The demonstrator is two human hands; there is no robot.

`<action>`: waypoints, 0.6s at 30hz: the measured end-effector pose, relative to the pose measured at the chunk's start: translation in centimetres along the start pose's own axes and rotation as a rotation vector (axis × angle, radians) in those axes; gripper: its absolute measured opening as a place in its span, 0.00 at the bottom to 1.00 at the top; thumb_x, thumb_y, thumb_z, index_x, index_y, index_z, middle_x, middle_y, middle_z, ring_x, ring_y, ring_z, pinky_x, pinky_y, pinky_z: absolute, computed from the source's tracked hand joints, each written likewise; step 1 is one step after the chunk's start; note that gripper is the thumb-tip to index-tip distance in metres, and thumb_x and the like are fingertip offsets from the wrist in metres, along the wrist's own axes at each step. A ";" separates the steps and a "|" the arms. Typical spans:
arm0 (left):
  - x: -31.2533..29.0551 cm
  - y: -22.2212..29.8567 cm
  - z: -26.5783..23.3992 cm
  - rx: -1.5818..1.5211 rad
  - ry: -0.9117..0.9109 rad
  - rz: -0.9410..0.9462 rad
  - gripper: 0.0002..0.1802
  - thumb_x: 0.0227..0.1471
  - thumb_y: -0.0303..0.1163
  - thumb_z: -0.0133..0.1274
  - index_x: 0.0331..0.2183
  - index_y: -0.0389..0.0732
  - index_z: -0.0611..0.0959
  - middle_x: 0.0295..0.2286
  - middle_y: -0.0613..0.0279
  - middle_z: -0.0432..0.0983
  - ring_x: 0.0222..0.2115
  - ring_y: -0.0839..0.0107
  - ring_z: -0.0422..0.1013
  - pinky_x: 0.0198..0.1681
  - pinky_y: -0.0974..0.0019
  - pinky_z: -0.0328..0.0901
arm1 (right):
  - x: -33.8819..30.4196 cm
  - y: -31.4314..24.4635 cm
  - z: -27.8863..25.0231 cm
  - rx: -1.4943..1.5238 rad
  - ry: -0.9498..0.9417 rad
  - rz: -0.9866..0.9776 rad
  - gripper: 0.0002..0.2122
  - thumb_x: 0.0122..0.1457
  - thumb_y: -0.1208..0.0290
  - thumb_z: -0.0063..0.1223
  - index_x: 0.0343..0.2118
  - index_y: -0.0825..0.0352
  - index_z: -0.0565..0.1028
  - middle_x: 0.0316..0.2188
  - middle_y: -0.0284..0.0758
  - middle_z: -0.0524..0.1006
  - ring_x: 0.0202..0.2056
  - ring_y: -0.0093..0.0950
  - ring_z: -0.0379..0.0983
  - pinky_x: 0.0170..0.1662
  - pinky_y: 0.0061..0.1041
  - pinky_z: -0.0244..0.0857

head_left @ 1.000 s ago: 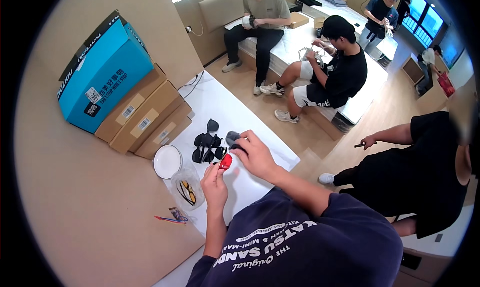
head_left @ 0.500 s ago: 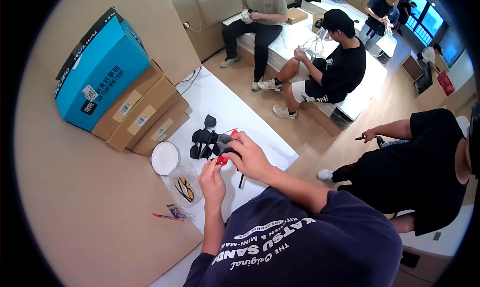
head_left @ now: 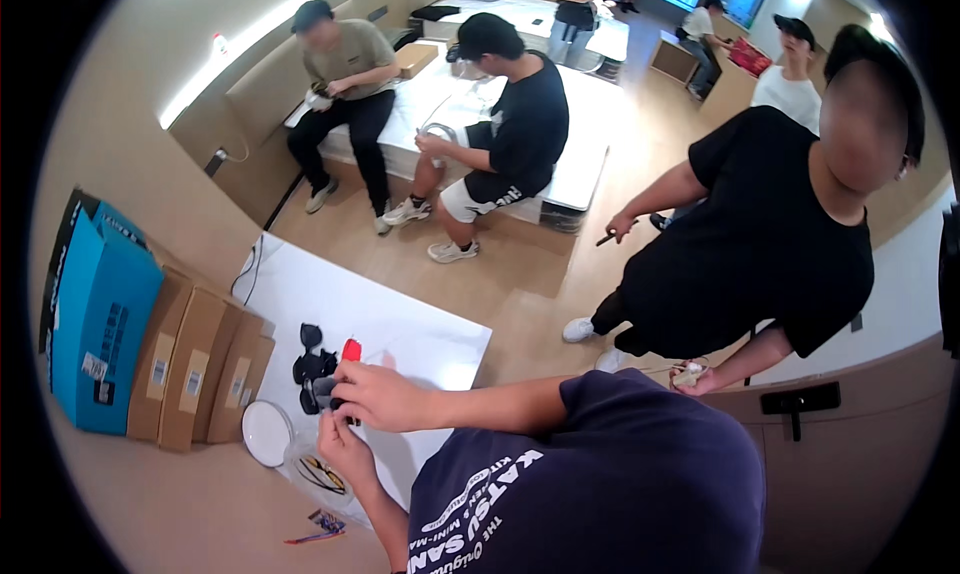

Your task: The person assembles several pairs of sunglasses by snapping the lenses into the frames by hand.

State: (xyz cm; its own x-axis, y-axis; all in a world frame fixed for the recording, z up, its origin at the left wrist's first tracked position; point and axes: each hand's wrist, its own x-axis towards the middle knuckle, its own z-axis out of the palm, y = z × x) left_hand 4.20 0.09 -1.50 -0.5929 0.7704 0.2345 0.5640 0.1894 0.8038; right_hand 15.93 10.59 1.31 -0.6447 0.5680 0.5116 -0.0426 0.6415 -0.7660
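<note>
My right hand (head_left: 378,396) reaches across the table, its fingers closed on a dark piece that looks like sunglasses (head_left: 322,388) with a grey lens. My left hand (head_left: 346,450) is just below, its thumb and fingertips pinched at the same piece. The fingers hide most of it. Several black sunglasses (head_left: 311,338) lie in a row on the white table just beyond my hands. A red object (head_left: 351,349) shows past my right knuckles; its kind is unclear. Beside my left wrist, yellow-lensed glasses (head_left: 325,474) sit in a clear plastic container (head_left: 298,461).
A white round plate (head_left: 267,432) stands left of my hands. Brown cardboard boxes (head_left: 205,369) and a blue box (head_left: 105,314) line the wall. A person in black (head_left: 745,224) stands at the right; two seated people (head_left: 510,114) are by the bed. A cable (head_left: 255,264) lies at the table corner.
The view has swung right, so the table sits lower left. My hands have come closer together, and the red piece between them no longer shows there. The person at right has come further into view.
</note>
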 end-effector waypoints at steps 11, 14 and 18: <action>0.1 0.2 0.8 0.033 0.108 0.164 0.12 0.59 0.29 0.47 0.39 0.29 0.80 0.27 0.51 0.75 0.27 0.60 0.72 0.32 0.63 0.66 | 0.7 1.1 -0.8 0.017 0.008 0.216 0.09 0.56 0.68 0.53 0.33 0.68 0.72 0.37 0.40 0.68 0.37 0.40 0.70 0.39 0.37 0.66; -0.1 0.4 0.6 0.065 0.105 0.163 0.11 0.59 0.28 0.47 0.38 0.29 0.80 0.27 0.51 0.74 0.27 0.59 0.71 0.32 0.62 0.66 | 0.2 0.8 -0.2 0.043 -0.060 0.120 0.09 0.56 0.67 0.54 0.33 0.68 0.72 0.36 0.40 0.68 0.36 0.41 0.71 0.39 0.36 0.66; 0.0 0.7 0.4 0.083 0.100 0.173 0.11 0.58 0.27 0.47 0.38 0.29 0.79 0.27 0.51 0.74 0.27 0.58 0.71 0.32 0.61 0.66 | 0.8 1.0 -0.2 0.070 -0.023 0.244 0.08 0.57 0.67 0.52 0.32 0.68 0.72 0.36 0.40 0.68 0.35 0.41 0.70 0.38 0.36 0.66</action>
State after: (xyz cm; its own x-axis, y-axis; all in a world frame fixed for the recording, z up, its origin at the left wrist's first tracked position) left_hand 4.85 0.45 -1.22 -0.5349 0.7325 0.4210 0.7052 0.1127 0.7000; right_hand 15.52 11.83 1.01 -0.6594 0.6892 0.3004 0.0637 0.4493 -0.8911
